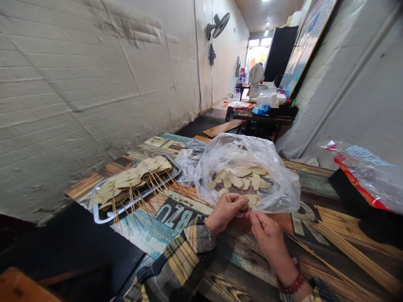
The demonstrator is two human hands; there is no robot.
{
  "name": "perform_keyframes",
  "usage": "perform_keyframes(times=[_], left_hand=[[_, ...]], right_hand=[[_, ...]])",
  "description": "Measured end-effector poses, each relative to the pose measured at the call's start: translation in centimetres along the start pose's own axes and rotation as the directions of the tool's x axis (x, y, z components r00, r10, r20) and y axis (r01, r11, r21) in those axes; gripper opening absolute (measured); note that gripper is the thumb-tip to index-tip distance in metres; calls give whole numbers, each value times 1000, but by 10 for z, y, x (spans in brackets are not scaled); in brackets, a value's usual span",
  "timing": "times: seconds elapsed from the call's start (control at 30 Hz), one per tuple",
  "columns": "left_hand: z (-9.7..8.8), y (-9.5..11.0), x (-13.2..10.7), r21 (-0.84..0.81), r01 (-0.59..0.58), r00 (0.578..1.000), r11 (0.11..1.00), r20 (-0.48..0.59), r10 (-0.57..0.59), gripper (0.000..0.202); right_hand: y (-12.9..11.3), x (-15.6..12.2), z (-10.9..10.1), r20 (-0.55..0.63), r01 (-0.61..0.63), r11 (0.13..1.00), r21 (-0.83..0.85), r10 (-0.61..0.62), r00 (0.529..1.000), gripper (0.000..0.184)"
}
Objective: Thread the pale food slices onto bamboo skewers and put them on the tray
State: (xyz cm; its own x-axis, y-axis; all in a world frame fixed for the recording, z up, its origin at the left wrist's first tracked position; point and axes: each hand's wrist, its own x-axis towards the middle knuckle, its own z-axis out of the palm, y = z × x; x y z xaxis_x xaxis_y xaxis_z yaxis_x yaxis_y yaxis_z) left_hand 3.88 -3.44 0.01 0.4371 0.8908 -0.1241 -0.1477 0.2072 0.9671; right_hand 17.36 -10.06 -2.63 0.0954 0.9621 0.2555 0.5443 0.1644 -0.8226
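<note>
My left hand [227,210] is closed, pinching pale oval slices [252,200] that look like potato at the front of an open clear plastic bag [285,191]. Beside it, the fingers of my right hand [267,233] are pressed together on a thin wooden skewer, of which only a short bit shows between the hands. Inside the bag lies a loose pile of the same slices [236,180]. To the left, a metal tray [100,216] bears stacked skewered slices [132,178], their bare sticks [131,197] jutting over its near edge.
Long bare skewers [355,253] lie on the patterned wooden table [242,268] at right. A red-edged plastic package [362,180] rests on a dark box near the right wall. Grey cloth gloves [195,145] lie behind the tray. Another cluttered table [261,118] stands farther back.
</note>
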Motion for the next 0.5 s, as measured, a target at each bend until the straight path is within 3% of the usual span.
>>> perform_keyframes(times=[0.3,0.4,0.5], left_hand=[[0,-2,1,24,-50,997,998,56,48,38],[-9,-2,8,40,-120,989,992,-80,123,39],[-21,-2,16,18,-190,956,982,-226,189,37]], right_hand=[[6,2,-1,6,-43,996,78,42,999,50],[8,3,-1,17,-111,978,178,110,994,48],[11,6,1,34,-186,929,319,185,982,46]])
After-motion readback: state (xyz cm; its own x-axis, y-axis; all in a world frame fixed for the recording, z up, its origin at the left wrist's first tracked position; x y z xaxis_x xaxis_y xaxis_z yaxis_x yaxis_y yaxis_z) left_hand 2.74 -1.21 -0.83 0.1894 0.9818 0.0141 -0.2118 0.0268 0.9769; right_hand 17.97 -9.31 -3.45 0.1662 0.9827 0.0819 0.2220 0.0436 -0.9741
